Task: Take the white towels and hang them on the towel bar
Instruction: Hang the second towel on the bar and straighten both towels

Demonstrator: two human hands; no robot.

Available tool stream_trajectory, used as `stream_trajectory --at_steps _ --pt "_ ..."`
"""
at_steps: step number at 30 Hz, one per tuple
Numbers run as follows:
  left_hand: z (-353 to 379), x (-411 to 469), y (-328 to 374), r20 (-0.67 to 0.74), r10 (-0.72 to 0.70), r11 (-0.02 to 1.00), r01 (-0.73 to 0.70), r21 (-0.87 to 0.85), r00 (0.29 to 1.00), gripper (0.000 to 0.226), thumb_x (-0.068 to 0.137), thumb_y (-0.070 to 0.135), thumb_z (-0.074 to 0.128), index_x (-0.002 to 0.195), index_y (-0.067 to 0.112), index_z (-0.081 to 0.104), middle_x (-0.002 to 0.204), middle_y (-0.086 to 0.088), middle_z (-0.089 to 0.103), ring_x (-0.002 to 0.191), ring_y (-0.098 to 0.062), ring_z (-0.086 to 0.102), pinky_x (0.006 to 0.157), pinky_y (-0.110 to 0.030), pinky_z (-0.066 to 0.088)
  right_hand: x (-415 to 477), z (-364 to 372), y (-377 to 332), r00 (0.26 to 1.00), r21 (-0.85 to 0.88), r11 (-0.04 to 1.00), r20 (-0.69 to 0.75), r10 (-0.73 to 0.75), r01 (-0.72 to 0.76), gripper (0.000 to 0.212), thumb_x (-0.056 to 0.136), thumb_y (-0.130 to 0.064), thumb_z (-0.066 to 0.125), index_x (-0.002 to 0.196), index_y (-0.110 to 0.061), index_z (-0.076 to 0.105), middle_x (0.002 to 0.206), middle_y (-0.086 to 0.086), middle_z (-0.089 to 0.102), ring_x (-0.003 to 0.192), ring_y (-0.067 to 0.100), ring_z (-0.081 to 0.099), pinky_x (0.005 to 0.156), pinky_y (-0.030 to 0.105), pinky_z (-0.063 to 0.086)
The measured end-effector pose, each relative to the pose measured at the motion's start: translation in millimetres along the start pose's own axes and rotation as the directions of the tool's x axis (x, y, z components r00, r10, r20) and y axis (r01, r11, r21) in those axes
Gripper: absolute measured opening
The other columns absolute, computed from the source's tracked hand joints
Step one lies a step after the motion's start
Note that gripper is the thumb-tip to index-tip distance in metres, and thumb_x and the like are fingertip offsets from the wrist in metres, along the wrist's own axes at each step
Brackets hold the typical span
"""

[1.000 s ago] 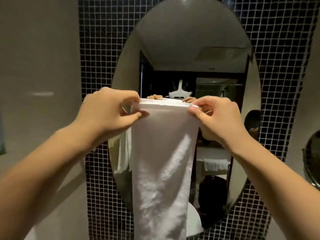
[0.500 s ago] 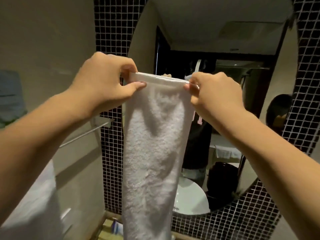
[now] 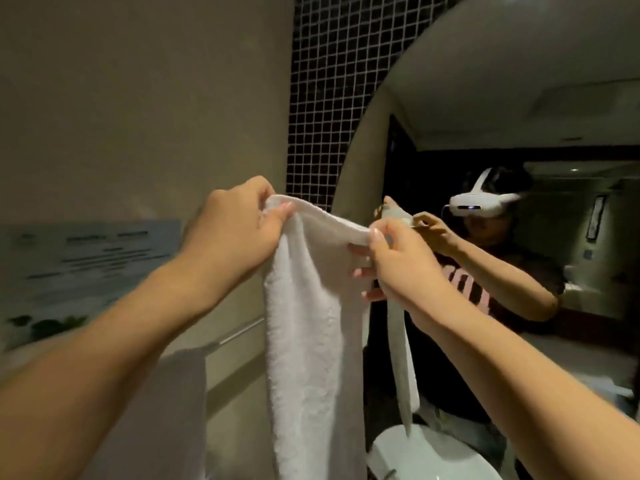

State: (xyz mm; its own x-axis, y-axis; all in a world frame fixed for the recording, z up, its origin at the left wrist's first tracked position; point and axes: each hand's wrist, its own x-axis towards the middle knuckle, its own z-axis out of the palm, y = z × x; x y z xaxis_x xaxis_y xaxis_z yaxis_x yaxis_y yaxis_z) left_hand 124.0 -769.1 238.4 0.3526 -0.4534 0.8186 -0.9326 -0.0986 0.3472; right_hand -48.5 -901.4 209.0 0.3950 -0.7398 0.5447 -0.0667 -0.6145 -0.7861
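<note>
Left hand (image 3: pixel 235 233) and right hand (image 3: pixel 401 268) have carried the pinched towel (image 3: pixel 311 323) leftward.

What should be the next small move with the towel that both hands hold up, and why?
Probably move the towel left, toward the bare part of the towel bar. The left hand and right hand pinch its top edge above bar height, it hangs free, and a hung towel already covers the bar's left part.

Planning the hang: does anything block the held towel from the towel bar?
Nothing visible does. A bare stretch of towel bar shows beside the held towel; another towel already hangs further left on it.
</note>
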Motion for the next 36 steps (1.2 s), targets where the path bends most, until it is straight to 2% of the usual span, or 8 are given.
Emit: stream_trajectory --at_steps 3,7,13,17,21,25,30,36 --pt "-8.4 7.2 -8.7 -0.049 -0.064 0.998 0.064 0.015 0.997 0.025 0.097 0.047 0.049 0.085 0.026 0.049 0.062 0.002 0.071 0.048 -0.021 0.065 0.057 -0.037 0.056 20.0 31.5 0.8 0.993 -0.094 0.989 -0.010 -0.116 0.115 0.018 0.105 -0.034 0.043 0.094 -0.036 0.057 0.087 -0.006 0.067 0.077 0.020 0.071 0.065 0.050 0.064" --pt "-14.6 8.6 -31.1 -0.049 -0.160 0.978 0.165 0.127 0.986 0.018 0.095 0.034 0.059 0.105 0.024 0.048 0.091 -0.010 0.074 0.088 -0.037 0.068 0.075 -0.044 0.055 42.6 81.7 -3.1 0.958 -0.115 0.958 0.149 -0.244 0.262 0.010 0.104 -0.026 0.049 0.112 -0.030 0.050 0.098 -0.006 0.068 0.086 0.019 0.064 0.073 0.033 0.046" --pt "-4.7 -23.7 -69.0 0.134 -0.357 0.885 0.288 0.366 0.925 0.068 0.089 0.036 0.069 0.134 0.014 0.024 0.121 -0.018 0.065 0.107 -0.038 0.065 0.087 -0.041 0.052 40.3 155.5 26.6 0.799 -0.101 0.870 0.458 -0.391 0.483 0.081 0.094 -0.035 0.067 0.153 -0.027 0.012 0.154 -0.001 0.040 0.121 0.023 0.060 0.101 0.035 0.048" --pt "6.5 -50.1 -78.9 0.215 -0.384 0.810 0.216 0.546 0.898 0.096 0.094 0.046 0.058 0.156 0.012 -0.007 0.166 -0.021 0.011 0.150 -0.033 0.027 0.110 -0.037 0.040 34.6 186.9 52.4 0.766 -0.065 0.862 0.496 -0.409 0.502 0.099 0.088 -0.056 0.064 0.157 -0.030 -0.002 0.165 -0.003 0.025 0.144 0.021 0.040 0.116 0.039 0.038" --pt "20.9 -67.0 -83.8 0.270 -0.449 0.699 0.146 0.700 0.852 0.086 0.102 0.051 0.040 0.158 0.007 -0.009 0.165 -0.015 -0.022 0.155 -0.025 -0.014 0.124 -0.037 0.022 25.8 208.1 71.2 0.759 -0.094 0.878 0.551 -0.346 0.469 0.089 0.093 -0.055 0.057 0.157 -0.034 -0.001 0.168 -0.008 0.017 0.152 0.017 0.028 0.121 0.055 0.026" --pt "30.0 -79.2 -86.8 0.312 -0.467 0.661 0.091 0.745 0.828 0.078 0.105 0.049 0.030 0.158 0.006 -0.007 0.166 -0.015 -0.018 0.155 -0.025 -0.013 0.125 -0.039 0.009 17.1 217.5 86.7 0.771 -0.191 0.883 0.586 -0.248 0.429 0.072 0.103 -0.050 0.036 0.161 -0.028 -0.002 0.169 -0.010 0.018 0.155 0.008 0.019 0.126 0.054 0.006" --pt "37.1 -90.1 -91.6 0.360 -0.443 0.664 0.032 0.747 0.821 0.069 0.106 0.046 0.023 0.160 0.007 0.003 0.168 -0.014 -0.006 0.156 -0.025 -0.006 0.123 -0.040 0.018 14.2 212.2 95.2 0.775 -0.290 0.844 0.597 -0.208 0.450 0.078 0.090 -0.065 0.010 0.155 -0.025 0.025 0.155 -0.006 0.047 0.146 0.012 0.037 0.123 0.051 0.012" --pt "52.3 -100.5 -93.8 0.461 -0.535 0.676 0.031 0.736 0.708 0.069 0.104 0.053 0.027 0.160 0.017 0.010 0.168 -0.014 0.005 0.156 -0.027 -0.001 0.114 -0.045 0.031 8.3 202.9 99.5 0.761 -0.390 0.780 0.628 -0.164 0.490 0.043 0.105 -0.049 0.018 0.129 -0.030 0.048 0.131 -0.006 0.055 0.134 0.016 0.040 0.120 0.052 0.015"
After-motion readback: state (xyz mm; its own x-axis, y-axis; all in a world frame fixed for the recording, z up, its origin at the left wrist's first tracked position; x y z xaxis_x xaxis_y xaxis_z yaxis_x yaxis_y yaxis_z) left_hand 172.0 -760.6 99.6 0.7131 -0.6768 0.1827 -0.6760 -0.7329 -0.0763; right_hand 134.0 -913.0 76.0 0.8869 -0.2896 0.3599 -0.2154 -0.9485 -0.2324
